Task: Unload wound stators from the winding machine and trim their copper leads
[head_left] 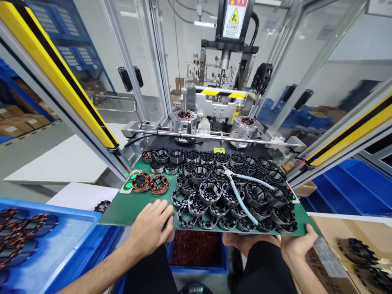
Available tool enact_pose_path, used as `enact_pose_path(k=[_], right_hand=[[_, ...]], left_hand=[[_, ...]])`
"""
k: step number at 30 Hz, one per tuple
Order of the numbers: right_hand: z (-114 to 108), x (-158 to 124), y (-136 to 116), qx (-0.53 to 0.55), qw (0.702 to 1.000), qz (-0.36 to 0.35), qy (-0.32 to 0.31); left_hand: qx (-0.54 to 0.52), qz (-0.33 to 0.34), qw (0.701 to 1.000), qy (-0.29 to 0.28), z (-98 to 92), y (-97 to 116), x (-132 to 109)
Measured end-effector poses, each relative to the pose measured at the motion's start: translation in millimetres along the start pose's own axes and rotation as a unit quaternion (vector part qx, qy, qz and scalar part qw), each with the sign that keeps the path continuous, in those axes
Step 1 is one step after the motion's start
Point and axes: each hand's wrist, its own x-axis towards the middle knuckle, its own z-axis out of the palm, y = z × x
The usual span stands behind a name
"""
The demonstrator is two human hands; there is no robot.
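My left hand [153,223] rests at the front edge of the green tabletop [119,208], fingers curled together; whatever may be inside them is hidden. At the right front corner, my right hand [298,244] grips the tabletop edge, thumb on top and the other fingers out of sight underneath. Between my hands lie several black-and-silver stator cores [210,191], stacked in rows. Blue-handled cutting pliers [241,192] lie spread on top of them. Two stators wound with copper wire [159,184] sit on the left, beyond my left hand.
A machine holds two wound stators in metal fixtures [183,121] behind a horizontal rod [211,136]. Yellow-black posts [58,73] flank the station. Left is a blue bin [76,228] of wound stators; right, a cardboard box [367,228] with cores. A blue bin [199,269] sits below.
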Motion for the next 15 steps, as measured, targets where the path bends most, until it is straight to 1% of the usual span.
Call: enact_pose_path(k=[3,5,11,15], right_hand=[[4.2,-5.0,0.8,-0.004,0.999,-0.018,0.041],[7.2,-7.6,0.9,-0.006,0.999,-0.021,0.049],[8.4,-9.1,1.4,-0.01,0.998,-0.032,0.051],[5.2,-7.1,2.9,-0.014,0.998,-0.039,0.039]], left_hand=[[-0.001,0.003,1.0,0.001,-0.5,0.3,0.4],[-0.003,0.002,1.0,0.0,-0.4,0.4,0.3],[-0.002,-0.009,1.0,-0.011,0.5,0.2,-0.5],[0.004,0.0,1.0,-0.002,-0.4,0.5,0.5]])
